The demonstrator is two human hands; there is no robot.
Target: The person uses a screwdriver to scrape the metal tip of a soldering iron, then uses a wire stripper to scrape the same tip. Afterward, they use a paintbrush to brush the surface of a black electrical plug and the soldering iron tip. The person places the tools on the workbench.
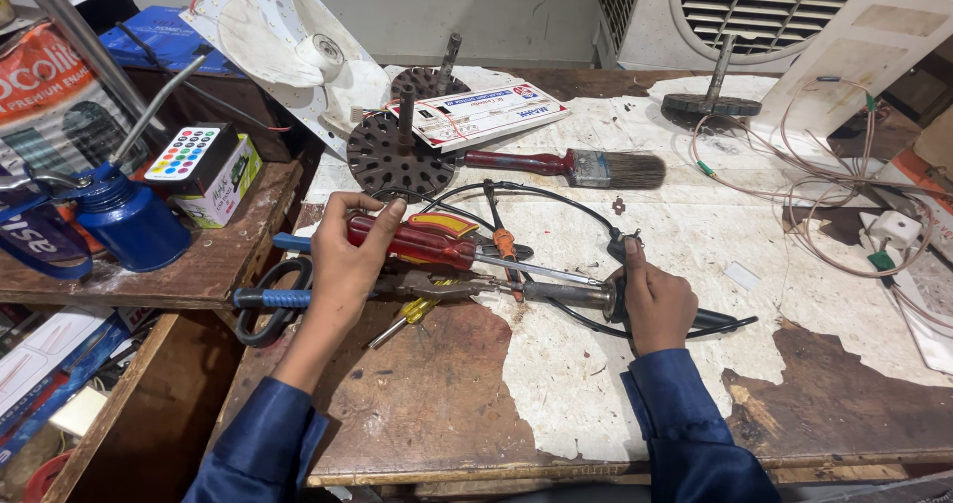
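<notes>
soldering iron (561,292) in right hand (655,304) closed grip, left hand (342,255) clasping red screwdriver (417,242)

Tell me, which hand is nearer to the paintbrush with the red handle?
Right. The right hand lies just below the paintbrush, gripping a soldering iron. The left hand sits farther left, on a red screwdriver.

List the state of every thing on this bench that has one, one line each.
Left hand: closed on the red-handled screwdriver.
Right hand: gripping the soldering iron, which lies flat.
Scissors: lying shut.
Paintbrush: lying flat, untouched.
Blue oil can: upright.
</notes>
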